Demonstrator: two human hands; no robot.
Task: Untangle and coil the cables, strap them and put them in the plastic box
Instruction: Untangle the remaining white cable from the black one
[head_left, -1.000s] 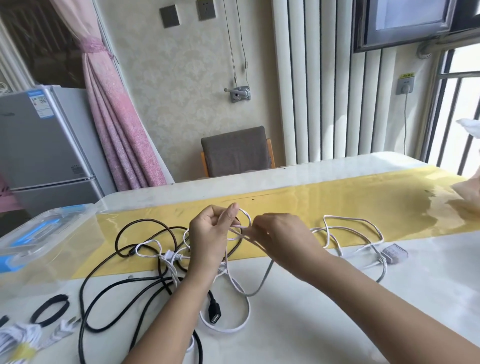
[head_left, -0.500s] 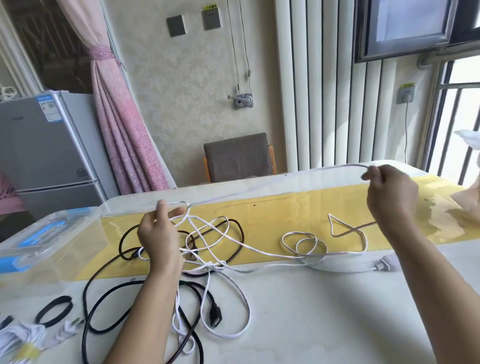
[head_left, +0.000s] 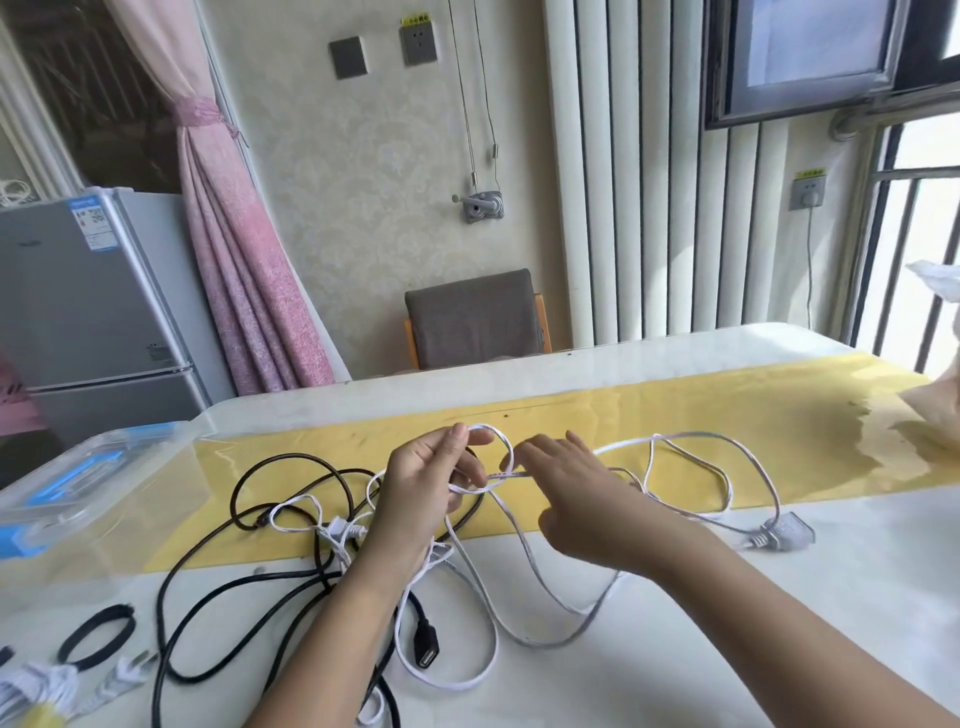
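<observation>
A long white cable (head_left: 691, 457) lies in loose loops across the yellow table runner, and its white plug (head_left: 784, 535) rests on the table at the right. My left hand (head_left: 426, 488) grips a small loop of this cable above the tangle. Just to its right, my right hand (head_left: 576, 499) has its fingers stretched out, with the fingertips touching the cable strand beside that loop. A black cable (head_left: 291, 462) is tangled with the white one under my left arm, its USB socket end (head_left: 427, 649) lying near the front. The clear plastic box (head_left: 78, 483) with blue clips sits at the far left.
A black strap ring (head_left: 98, 634) lies at the front left. Beside it is a bundled white cable (head_left: 36, 686) with a loose plug (head_left: 124, 670). A grey chair (head_left: 475, 317) stands behind the table, a fridge (head_left: 88, 301) at the left. A crumpled bag (head_left: 935, 410) sits at the right edge.
My right hand, which was raised far to the right pulling the white cable taut, has come back to my left hand. The left hand has shifted right and now holds a loop.
</observation>
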